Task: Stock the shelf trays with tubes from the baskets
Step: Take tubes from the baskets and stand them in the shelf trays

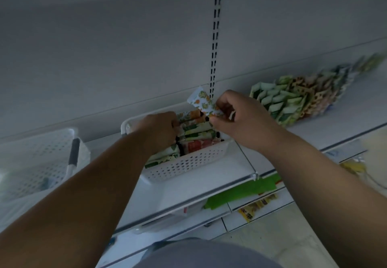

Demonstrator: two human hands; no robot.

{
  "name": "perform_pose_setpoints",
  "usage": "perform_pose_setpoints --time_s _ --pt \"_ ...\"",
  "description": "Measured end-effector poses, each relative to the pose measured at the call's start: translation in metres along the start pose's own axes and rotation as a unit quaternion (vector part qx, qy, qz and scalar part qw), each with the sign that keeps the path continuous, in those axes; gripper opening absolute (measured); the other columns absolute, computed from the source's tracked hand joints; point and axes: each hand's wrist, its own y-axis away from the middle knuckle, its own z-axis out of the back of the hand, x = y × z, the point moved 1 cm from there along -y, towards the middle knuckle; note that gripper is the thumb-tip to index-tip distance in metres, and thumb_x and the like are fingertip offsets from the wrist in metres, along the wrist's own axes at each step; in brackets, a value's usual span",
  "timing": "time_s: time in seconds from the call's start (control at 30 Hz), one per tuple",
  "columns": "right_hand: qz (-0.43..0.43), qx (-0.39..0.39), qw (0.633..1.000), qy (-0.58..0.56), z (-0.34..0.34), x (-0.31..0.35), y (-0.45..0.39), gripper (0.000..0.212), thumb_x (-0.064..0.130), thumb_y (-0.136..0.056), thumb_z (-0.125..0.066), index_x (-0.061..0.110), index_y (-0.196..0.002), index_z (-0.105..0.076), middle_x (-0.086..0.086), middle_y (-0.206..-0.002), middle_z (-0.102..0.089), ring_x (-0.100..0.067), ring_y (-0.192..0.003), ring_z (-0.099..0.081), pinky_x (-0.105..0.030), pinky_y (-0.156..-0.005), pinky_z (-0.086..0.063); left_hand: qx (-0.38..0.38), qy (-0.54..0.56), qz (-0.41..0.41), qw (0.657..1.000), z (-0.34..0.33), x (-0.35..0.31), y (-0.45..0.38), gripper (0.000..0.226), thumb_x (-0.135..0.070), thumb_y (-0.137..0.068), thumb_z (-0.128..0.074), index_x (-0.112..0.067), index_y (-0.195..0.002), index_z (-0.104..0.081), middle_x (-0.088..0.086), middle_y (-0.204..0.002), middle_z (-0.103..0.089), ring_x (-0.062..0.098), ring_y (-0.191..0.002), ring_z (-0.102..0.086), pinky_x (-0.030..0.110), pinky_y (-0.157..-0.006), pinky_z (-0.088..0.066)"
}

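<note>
Two hands work over one perforated white shelf tray (184,163) that sits on the shelf (272,140), against the slotted back panel. The right hand (240,121) pinches a floral-printed tube (202,102) between thumb and fingertips, crimped end tilted up and away; holding it by the lower end probably leaves the length free to be lowered into the row. The left hand (161,127) reaches into the rear of the tray, its fingers curled among the packed tubes (194,136). Whether it grips one or merely presses the row aside cannot be told, since the fingertips are hidden. The likely purpose is to open or keep a gap for the incoming tube. The tubes in the tray lie side by side across its width, a layout that keeps the printed faces readable from the front. A larger white basket (39,159) with a dark handle stands well to the left on the same shelf, presumably the supply. To the right, a fanned row of green and patterned packets (293,100) lies on the shelf, apart from the tray. The tray looks nearly full, so stocking of this tray appears close to done.
</note>
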Motion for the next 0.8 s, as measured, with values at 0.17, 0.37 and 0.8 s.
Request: perform_pose_setpoints --time_s 0.17,0.37,0.8 --pt "-0.027 -0.009 0.999 -0.022 0.001 0.0 0.005 0.024 0.037 -0.083 -0.07 0.021 -0.095 -0.057 0.007 -0.087 -0.062 -0.008 -0.075 -0.057 -0.022 -0.06 -0.041 -0.004 0.049 -0.026 0.998 0.002 -0.005 0.001 0.004 -0.038 -0.086 -0.057 -0.037 -0.09 -0.056 -0.005 -0.092 -0.064 0.018 -0.081 -0.06 0.035 -0.077 -0.053" --pt "-0.054 -0.01 0.997 -0.057 -0.005 0.0 0.012 0.023 0.04 -0.083 -0.07 0.024 -0.093 -0.057 0.012 -0.085 -0.061 -0.003 -0.074 -0.057 -0.019 -0.058 -0.041 -0.015 0.012 -0.067 0.998 0.001 -0.009 -0.001 0.019 -0.034 -0.093 -0.053 -0.031 -0.103 -0.069 -0.003 -0.1 -0.064 0.018 -0.089 -0.059 0.028 -0.073 -0.044" --pt "-0.118 -0.065 0.953 -0.273 0.021 -0.015 0.043 0.017 0.025 -0.085 -0.066 0.025 -0.098 -0.054 -0.001 -0.082 -0.061 -0.02 -0.07 -0.058 -0.043 -0.069 -0.054 -0.301 0.433 -0.039 0.849 0.015 -0.08 0.09 0.024 -0.034 -0.099 -0.048 -0.022 -0.087 -0.065 -0.006 -0.076 -0.067 -0.005 -0.061 -0.056 0.008 -0.055 -0.041"
